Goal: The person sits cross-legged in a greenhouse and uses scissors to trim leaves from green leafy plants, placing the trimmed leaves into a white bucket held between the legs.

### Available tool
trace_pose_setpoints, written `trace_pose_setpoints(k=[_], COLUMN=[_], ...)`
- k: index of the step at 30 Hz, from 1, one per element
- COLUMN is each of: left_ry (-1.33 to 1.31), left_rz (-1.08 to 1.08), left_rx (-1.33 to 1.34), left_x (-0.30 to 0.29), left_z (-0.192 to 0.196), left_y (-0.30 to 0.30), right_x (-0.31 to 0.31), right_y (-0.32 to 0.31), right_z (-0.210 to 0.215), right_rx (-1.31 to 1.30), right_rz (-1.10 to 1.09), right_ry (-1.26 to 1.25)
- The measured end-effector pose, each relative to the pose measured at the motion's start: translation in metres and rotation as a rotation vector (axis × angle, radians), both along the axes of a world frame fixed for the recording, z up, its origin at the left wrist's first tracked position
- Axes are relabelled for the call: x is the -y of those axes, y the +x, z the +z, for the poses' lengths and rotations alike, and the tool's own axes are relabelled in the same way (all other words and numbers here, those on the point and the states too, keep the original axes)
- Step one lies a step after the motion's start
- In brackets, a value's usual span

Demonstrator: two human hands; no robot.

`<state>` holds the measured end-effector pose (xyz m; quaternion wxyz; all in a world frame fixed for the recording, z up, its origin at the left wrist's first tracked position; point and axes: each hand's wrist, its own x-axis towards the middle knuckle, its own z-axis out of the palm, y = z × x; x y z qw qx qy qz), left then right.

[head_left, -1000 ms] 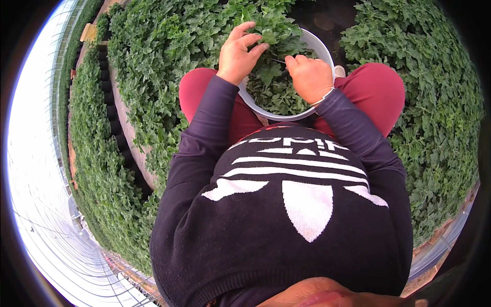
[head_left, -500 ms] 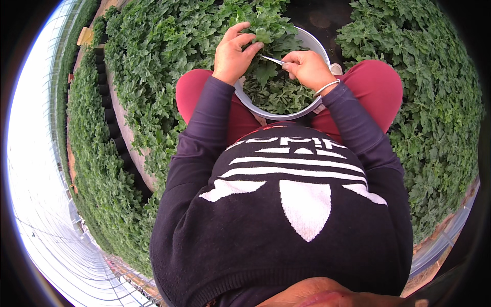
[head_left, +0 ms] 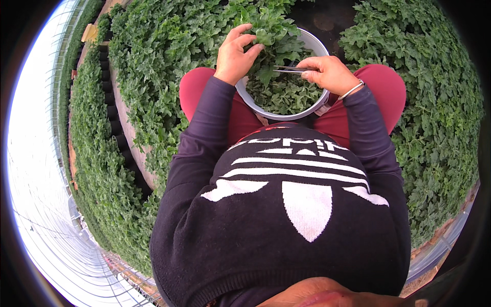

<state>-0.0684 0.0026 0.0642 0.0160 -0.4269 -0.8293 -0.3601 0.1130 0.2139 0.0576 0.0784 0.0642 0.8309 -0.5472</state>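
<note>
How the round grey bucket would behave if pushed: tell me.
The round grey bucket is probably light for its size, holding what look like loose green leafy cuttings. Its evenly round rim suggests stiffness. A sideways push might soon meet the maroon-trousered legs on either side.

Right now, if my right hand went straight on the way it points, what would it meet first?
Leading with its tweezers, your right hand would likely meet the hanging leaves just left of the tips, though depth is unclear.
</note>
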Motion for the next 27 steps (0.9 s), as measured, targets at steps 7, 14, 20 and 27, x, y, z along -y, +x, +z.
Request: trace_pose_setpoints(k=[7,14,20,27], left_ry=[0.013,-0.015,-0.032,0.011], left_rz=[-0.005,-0.005,-0.098,-0.207], left_rx=[0.006,-0.014,0.074,-0.102], left_x=[0.003,0.004,0.016,0.027], left_z=[-0.002,0.002,0.010,0.022], left_y=[-0.001,0.003,0.013,0.023], right_x=[0.009,0.020,0.007,0.002], right_y=[-0.004,-0.004,0.003,0.003], right_z=[-0.005,-0.004,0.003,0.005], right_rx=[-0.155,-0.167,-0.170,-0.201], right_rz=[-0.179,-0.200,-0.282,-0.360], right_ry=[0.257,0.494,0.397,0.296])
